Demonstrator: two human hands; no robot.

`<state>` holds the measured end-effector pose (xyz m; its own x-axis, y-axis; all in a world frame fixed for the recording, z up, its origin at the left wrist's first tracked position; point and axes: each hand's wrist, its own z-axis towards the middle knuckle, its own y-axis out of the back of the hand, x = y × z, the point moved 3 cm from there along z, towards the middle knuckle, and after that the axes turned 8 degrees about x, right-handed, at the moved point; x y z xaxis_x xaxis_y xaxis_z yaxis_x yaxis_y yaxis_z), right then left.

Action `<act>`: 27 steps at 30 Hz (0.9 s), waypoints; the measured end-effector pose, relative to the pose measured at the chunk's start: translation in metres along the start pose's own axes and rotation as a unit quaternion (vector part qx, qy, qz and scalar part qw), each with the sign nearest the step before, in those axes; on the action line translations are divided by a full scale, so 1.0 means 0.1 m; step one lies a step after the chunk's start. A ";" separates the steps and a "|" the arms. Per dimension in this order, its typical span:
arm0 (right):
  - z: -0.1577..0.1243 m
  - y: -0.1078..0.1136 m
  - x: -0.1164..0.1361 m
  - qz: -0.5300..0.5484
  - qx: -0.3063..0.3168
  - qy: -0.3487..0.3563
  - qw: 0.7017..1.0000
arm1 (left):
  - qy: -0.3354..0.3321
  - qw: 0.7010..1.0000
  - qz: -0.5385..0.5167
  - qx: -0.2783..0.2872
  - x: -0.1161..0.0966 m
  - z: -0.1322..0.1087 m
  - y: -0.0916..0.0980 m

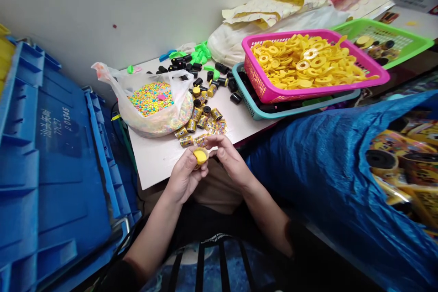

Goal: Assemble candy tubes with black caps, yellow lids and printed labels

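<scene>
Stool [200,262] under me | left hand [185,177] wraps tube [200,156], yellow end up toward me | right hand [231,160] just beside, on tube's right, fingertips touching its rim, grip I cannot tell | tube before table [155,159] edge, below the small cans [205,123]
</scene>
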<state>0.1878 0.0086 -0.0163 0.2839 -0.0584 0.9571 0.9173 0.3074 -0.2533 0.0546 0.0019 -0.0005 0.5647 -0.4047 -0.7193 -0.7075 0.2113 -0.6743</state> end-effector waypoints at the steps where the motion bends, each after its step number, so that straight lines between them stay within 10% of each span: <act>1: 0.00 0.03 0.04 -0.059 0.010 0.021 0.998 | 0.006 1.000 -0.007 0.001 0.01 -0.01 0.00; 6: 0.02 0.01 0.15 -0.213 0.089 0.062 0.971 | 0.076 0.997 -0.025 -0.003 0.07 -0.05 -0.02; 27: 0.13 -0.12 -0.06 -0.177 0.048 0.025 0.983 | 0.102 0.968 -0.205 -0.103 0.04 0.08 -0.05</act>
<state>0.1714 0.0177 -0.0167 -0.0316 -0.2243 0.9740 0.9311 0.3477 0.1102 0.0639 0.0069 -0.0009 0.7355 -0.5882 -0.3363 -0.5236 -0.1784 -0.8331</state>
